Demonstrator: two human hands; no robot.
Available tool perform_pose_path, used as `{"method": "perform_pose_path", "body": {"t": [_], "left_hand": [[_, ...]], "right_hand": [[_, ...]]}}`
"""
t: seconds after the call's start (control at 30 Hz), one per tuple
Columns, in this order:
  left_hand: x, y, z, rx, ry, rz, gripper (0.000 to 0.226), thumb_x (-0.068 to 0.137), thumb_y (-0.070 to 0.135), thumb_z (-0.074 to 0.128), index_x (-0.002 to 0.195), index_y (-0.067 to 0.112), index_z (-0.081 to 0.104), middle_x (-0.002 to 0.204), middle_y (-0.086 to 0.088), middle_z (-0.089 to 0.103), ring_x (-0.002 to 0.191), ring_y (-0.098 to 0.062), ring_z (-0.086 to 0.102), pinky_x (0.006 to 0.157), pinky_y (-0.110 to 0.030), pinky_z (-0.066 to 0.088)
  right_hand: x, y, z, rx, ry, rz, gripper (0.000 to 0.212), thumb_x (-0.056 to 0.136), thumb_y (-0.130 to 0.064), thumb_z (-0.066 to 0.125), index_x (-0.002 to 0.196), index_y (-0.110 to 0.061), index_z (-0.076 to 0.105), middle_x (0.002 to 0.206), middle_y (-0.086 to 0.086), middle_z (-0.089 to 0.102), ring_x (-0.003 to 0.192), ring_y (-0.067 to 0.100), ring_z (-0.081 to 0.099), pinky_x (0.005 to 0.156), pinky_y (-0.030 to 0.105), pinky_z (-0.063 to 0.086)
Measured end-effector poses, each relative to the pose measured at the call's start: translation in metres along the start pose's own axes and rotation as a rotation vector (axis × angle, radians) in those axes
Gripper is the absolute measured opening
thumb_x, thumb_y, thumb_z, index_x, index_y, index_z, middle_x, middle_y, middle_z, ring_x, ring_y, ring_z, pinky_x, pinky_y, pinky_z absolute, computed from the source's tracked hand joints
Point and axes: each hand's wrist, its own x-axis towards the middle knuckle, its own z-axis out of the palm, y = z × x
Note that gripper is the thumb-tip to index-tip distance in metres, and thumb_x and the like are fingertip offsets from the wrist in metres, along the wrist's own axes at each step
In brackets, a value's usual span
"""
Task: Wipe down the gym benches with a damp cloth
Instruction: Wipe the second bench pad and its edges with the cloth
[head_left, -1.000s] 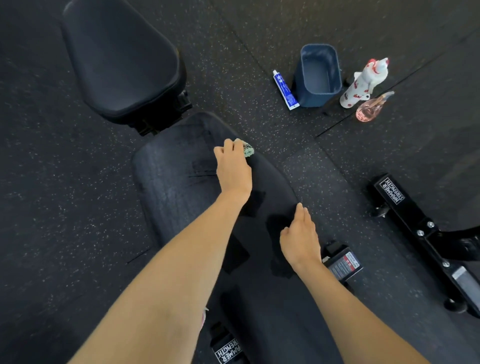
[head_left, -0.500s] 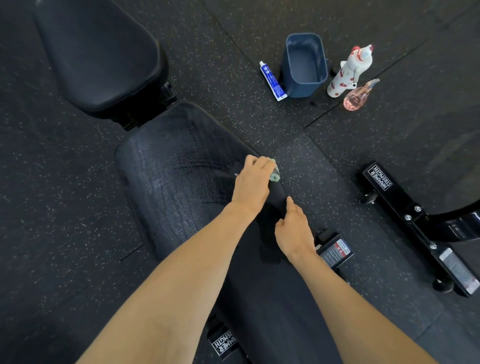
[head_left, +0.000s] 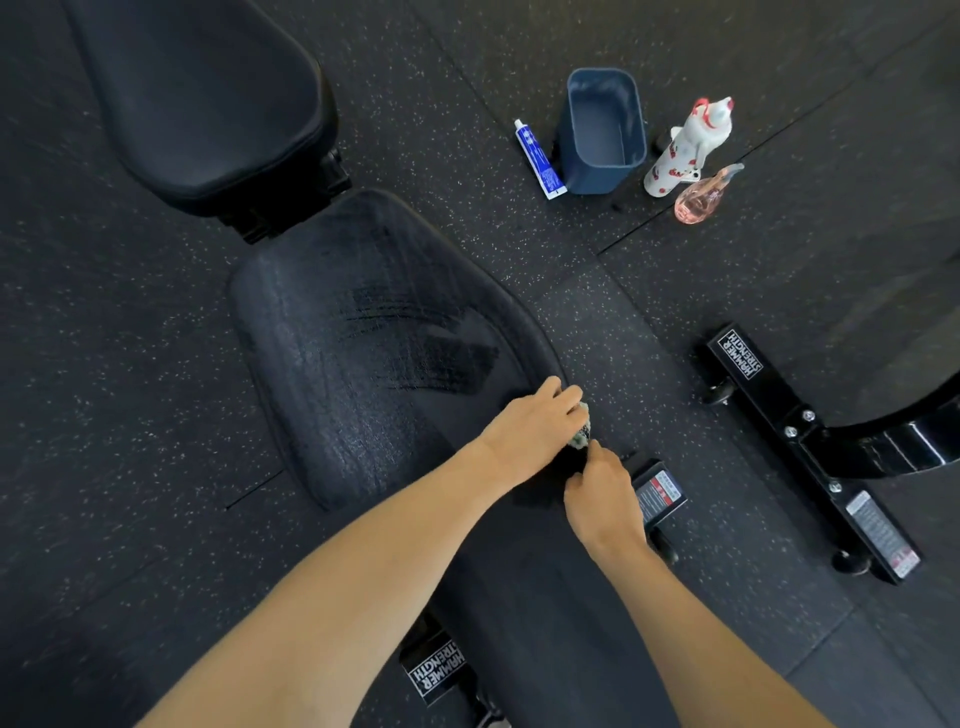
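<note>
Left hand grasps bunched cloth at counter right edge; right hand pinches its near end; cloth's axis unclear.

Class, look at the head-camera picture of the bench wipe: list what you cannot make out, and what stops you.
- Cloth, head view: mostly covered by the left hand; its size is unclear.
- Tube label: print too small to read.
- Bucket contents: cannot tell if it holds water.
- Bench near end: hidden under both arms.
- Right hand grip: fingertips hidden.
</note>
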Motion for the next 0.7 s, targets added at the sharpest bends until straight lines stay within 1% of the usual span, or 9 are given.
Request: {"method": "perform_pose_path", "body": {"t": [0.1, 0.17, 0.23, 0.3, 0.4, 0.47, 0.57, 0.63, 0.7], "left_hand": [[0.002, -0.026, -0.016, 0.076, -0.003, 0.002, 0.036, 0.083, -0.005, 0.052, 0.118, 0.003, 0.051, 0.121, -0.012, 0.044, 0.110, -0.029, 0.040, 0.061, -0.025, 0.036], [0.001, -0.046, -0.023, 0.078, 0.068, -0.076, 0.034, 0.077, -0.008, 0.056, 0.109, 0.002, 0.056, 0.112, -0.015, 0.047, 0.103, -0.032, 0.043, 0.056, -0.026, 0.035], [-0.003, -0.060, -0.023, 0.064, 0.108, -0.163, 0.036, 0.065, -0.011, 0.066, 0.098, 0.002, 0.060, 0.100, -0.015, 0.051, 0.092, -0.032, 0.047, 0.048, -0.026, 0.031], [-0.005, -0.071, -0.020, 0.062, 0.164, -0.233, 0.041, 0.063, -0.009, 0.068, 0.101, 0.003, 0.062, 0.101, -0.016, 0.051, 0.092, -0.033, 0.045, 0.047, -0.027, 0.032], [-0.010, -0.085, -0.027, 0.027, 0.179, -0.376, 0.045, 0.075, -0.006, 0.060, 0.118, 0.005, 0.057, 0.112, -0.015, 0.046, 0.104, -0.033, 0.041, 0.056, -0.032, 0.038], [-0.013, -0.100, -0.040, 0.009, 0.240, -0.563, 0.043, 0.079, -0.003, 0.059, 0.120, 0.006, 0.056, 0.117, -0.013, 0.044, 0.110, -0.032, 0.038, 0.066, -0.037, 0.045], [-0.022, -0.120, -0.055, 0.005, 0.390, -0.824, 0.039, 0.081, -0.007, 0.057, 0.119, 0.006, 0.056, 0.119, -0.013, 0.045, 0.110, -0.030, 0.039, 0.077, -0.036, 0.045], [-0.027, -0.118, -0.050, 0.093, 0.395, -0.835, 0.041, 0.082, -0.009, 0.054, 0.121, 0.005, 0.054, 0.119, -0.015, 0.047, 0.107, -0.031, 0.041, 0.082, -0.036, 0.041], [-0.028, -0.100, -0.036, 0.127, 0.359, -0.770, 0.045, 0.082, -0.008, 0.054, 0.125, 0.004, 0.049, 0.119, -0.016, 0.048, 0.105, -0.032, 0.042, 0.084, -0.037, 0.040]], "right_hand": [[-0.001, -0.005, 0.003, -0.046, 0.024, -0.042, 0.050, 0.096, -0.007, 0.043, 0.144, 0.001, 0.031, 0.144, 0.015, 0.037, 0.130, 0.032, 0.038, 0.105, 0.041, 0.038], [-0.002, -0.015, 0.005, -0.054, 0.027, -0.055, 0.058, 0.097, -0.008, 0.042, 0.150, 0.000, 0.020, 0.156, 0.015, 0.022, 0.140, 0.030, 0.026, 0.112, 0.038, 0.030], [-0.003, -0.024, 0.007, -0.057, 0.035, -0.064, 0.060, 0.098, -0.008, 0.041, 0.152, -0.002, 0.016, 0.159, 0.014, 0.012, 0.144, 0.029, 0.019, 0.114, 0.039, 0.027], [-0.003, -0.031, 0.010, -0.050, 0.043, -0.069, 0.061, 0.097, -0.007, 0.041, 0.152, -0.003, 0.015, 0.160, 0.014, 0.008, 0.146, 0.029, 0.014, 0.116, 0.040, 0.026], [-0.003, -0.032, 0.014, -0.037, 0.047, -0.077, 0.063, 0.097, -0.007, 0.042, 0.153, -0.003, 0.013, 0.160, 0.015, 0.006, 0.147, 0.029, 0.010, 0.118, 0.040, 0.023], [-0.004, -0.030, 0.016, -0.030, 0.058, -0.079, 0.064, 0.097, -0.007, 0.042, 0.153, -0.004, 0.011, 0.160, 0.015, 0.003, 0.148, 0.028, 0.008, 0.119, 0.039, 0.020], [-0.008, -0.027, 0.018, -0.013, 0.071, -0.078, 0.065, 0.097, -0.007, 0.043, 0.153, -0.006, 0.010, 0.161, 0.014, 0.000, 0.148, 0.027, 0.006, 0.119, 0.038, 0.018], [-0.011, -0.025, 0.019, -0.014, 0.072, -0.084, 0.066, 0.097, -0.007, 0.043, 0.153, -0.007, 0.009, 0.161, 0.013, -0.001, 0.149, 0.026, 0.004, 0.120, 0.038, 0.016], [-0.014, -0.024, 0.020, -0.022, 0.068, -0.092, 0.066, 0.097, -0.008, 0.043, 0.153, -0.006, 0.008, 0.161, 0.013, -0.003, 0.149, 0.026, 0.002, 0.120, 0.038, 0.015]]}}
